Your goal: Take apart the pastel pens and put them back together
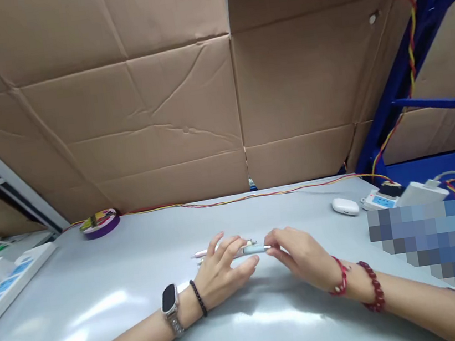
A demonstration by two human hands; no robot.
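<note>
Both hands rest on a pale grey table [114, 297] near its middle. My left hand [222, 269], with a smartwatch and a black bead bracelet at the wrist, lies over a few pens with its fingers loosely spread. A light blue pen [255, 249] lies between the hands. My right hand [299, 256], wearing red bracelets, pinches the right end of this pen. A pink pen [200, 253] and another pen tip stick out beyond the left fingers.
A purple tape roll [100, 223] sits at the back left. A white earbud case [345, 206] and a power strip [380, 200] with an adapter lie back right. Red-yellow wires [256, 195] run along the cardboard wall [185, 103]. White strips [6, 275] lie far left.
</note>
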